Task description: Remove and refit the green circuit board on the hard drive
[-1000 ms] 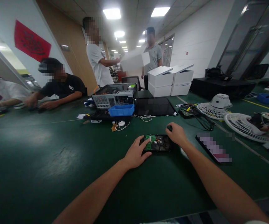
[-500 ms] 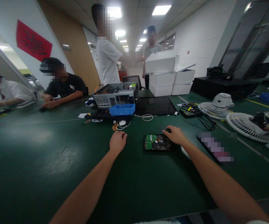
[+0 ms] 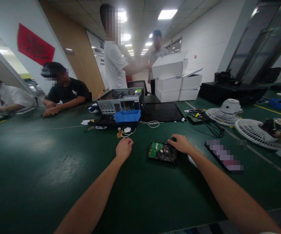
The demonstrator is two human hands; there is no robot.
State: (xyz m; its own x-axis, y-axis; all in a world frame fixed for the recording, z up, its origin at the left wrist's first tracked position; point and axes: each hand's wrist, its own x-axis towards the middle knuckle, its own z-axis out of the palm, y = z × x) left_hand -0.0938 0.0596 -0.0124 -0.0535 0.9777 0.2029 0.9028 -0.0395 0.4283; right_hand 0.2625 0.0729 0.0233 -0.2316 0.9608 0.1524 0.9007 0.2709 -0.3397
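Observation:
A hard drive (image 3: 163, 152) with a green circuit board lies flat on the dark green table (image 3: 140, 195), turned slightly. At its upper right corner is my right hand (image 3: 181, 143), fingers closed around a small dark item too hidden to name. My left hand (image 3: 124, 149) rests on the table left of the drive, its fingers curled together; whatever they may hold is too small to tell. Just beyond it lie a white cable (image 3: 130, 133) and a small brown piece (image 3: 119, 133).
Behind stand an open computer case (image 3: 119, 102), a blue tray (image 3: 127, 116), a flat black screen (image 3: 162, 112) and white boxes (image 3: 168, 84). A phone (image 3: 224, 156) and fan parts (image 3: 223, 112) lie right. One person sits at the left (image 3: 67, 89); others are farther back.
The hard drive has rotated a little and shifted slightly left and nearer. My right hand has moved slightly left, while my left hand has barely moved. A standing person's arm has reached farther right.

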